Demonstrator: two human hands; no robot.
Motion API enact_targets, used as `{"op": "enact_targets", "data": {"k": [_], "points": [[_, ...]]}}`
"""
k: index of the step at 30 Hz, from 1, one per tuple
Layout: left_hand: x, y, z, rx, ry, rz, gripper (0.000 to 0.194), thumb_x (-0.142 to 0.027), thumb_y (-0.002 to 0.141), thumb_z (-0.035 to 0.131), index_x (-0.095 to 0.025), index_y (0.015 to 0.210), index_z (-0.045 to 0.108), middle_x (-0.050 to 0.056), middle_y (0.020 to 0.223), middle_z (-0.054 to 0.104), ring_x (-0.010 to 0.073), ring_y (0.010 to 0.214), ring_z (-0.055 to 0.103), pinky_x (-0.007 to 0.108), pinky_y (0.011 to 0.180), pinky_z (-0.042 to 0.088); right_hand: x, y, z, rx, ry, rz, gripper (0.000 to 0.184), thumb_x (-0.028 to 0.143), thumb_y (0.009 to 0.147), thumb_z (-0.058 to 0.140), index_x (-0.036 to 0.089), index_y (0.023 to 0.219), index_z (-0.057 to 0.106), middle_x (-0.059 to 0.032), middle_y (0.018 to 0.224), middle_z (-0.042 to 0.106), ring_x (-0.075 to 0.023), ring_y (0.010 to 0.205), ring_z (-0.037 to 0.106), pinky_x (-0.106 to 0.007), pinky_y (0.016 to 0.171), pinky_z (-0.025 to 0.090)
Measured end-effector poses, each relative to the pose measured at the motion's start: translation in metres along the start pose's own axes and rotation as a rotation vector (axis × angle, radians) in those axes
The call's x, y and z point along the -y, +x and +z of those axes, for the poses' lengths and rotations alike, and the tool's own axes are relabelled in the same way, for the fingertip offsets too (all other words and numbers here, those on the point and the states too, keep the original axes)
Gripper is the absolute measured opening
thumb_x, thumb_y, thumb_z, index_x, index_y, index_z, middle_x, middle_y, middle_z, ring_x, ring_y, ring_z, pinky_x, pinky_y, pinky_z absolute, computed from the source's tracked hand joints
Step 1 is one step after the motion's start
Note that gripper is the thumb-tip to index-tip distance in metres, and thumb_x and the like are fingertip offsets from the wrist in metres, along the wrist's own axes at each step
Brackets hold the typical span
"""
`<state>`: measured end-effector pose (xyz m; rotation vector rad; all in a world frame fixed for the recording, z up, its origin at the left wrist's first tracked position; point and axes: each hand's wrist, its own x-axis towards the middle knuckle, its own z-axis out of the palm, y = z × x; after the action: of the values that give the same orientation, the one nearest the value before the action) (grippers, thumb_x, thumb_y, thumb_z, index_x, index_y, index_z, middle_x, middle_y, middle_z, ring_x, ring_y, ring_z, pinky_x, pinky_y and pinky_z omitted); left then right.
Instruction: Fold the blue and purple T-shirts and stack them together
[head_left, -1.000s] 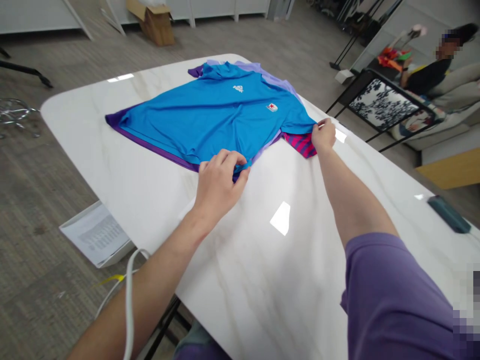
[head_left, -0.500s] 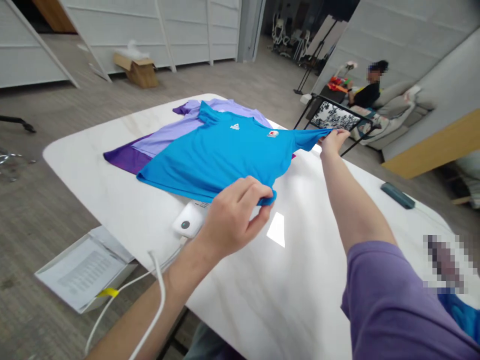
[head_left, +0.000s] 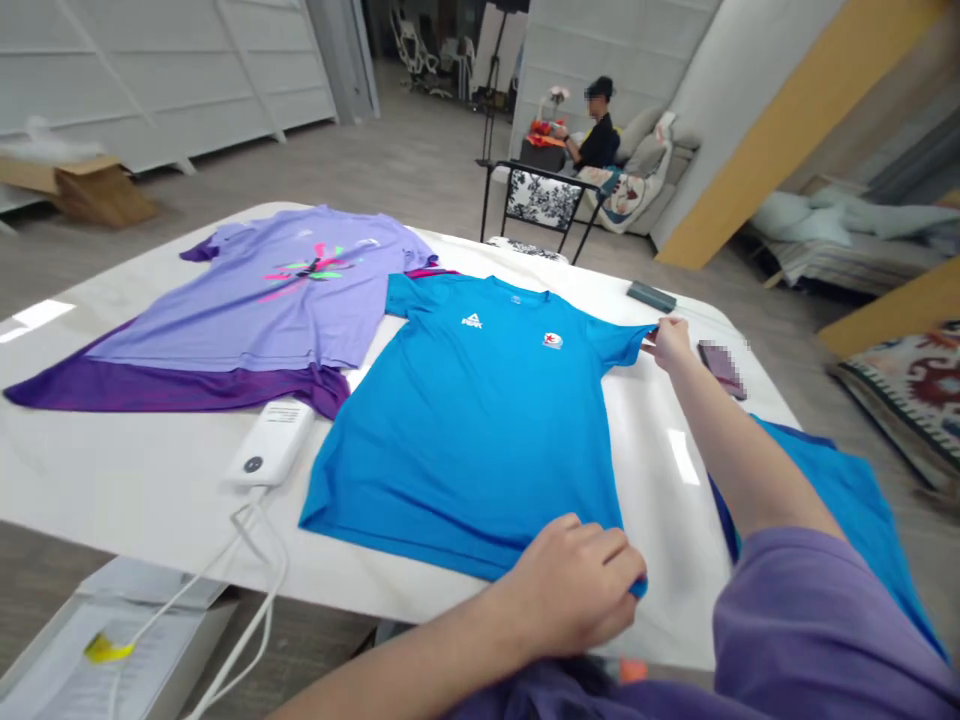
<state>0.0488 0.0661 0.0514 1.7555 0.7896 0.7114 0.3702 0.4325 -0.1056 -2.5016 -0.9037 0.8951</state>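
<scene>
A blue T-shirt [head_left: 480, 430] lies spread front side up on the white table, its neck pointing away from me. My left hand [head_left: 581, 580] is closed on the shirt's near right hem corner. At the far right, my right hand [head_left: 667, 340] pinches the end of one sleeve, pulled out sideways. To the left lies a lavender T-shirt [head_left: 262, 320] with a bright pink and green print, on top of a dark purple garment [head_left: 172, 390]. The blue shirt's left sleeve rests close to the lavender shirt.
A white power bank [head_left: 274, 440] with white cables stands by the blue shirt's left side. Further blue clothing [head_left: 840, 490] lies at the right, near a phone [head_left: 721, 370] and a dark case [head_left: 651, 296]. A chair [head_left: 540, 200] stands behind the table [head_left: 97, 480]; a person sits beyond.
Both hands have carried the blue shirt rightward off the lavender one and laid it flatter on the table. The lavender shirt's print is now uncovered. My view has turned right.
</scene>
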Motion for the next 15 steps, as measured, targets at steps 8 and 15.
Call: {"op": "enact_targets", "data": {"k": [8,15], "points": [[-0.018,0.032,0.015,0.062,-0.183,0.055,0.043,-0.059,0.116,0.058,-0.026,0.141,0.068,0.007,0.137,0.08,0.0245,0.128,0.074,0.045,0.111,0.056,-0.034,-0.008,-0.145,-0.129,-0.82,-0.482,0.035,0.029,0.102,0.056,0.011,0.13,0.067,-0.0295,0.142,0.058,-0.0399,0.139,0.06,-0.065,0.121,0.053],[0.099,-0.043,-0.016,-0.035,0.19,-0.349,0.048,-0.05,0.117,0.055,-0.031,0.16,0.062,0.008,0.171,0.062,0.032,0.164,0.054,0.058,0.136,0.046,-0.055,-0.075,-0.069,0.344,-1.076,-0.524,0.085,0.07,0.115,0.037,0.011,0.175,0.05,-0.0219,0.18,0.044,-0.0381,0.167,0.043,-0.054,0.141,0.034]]}}
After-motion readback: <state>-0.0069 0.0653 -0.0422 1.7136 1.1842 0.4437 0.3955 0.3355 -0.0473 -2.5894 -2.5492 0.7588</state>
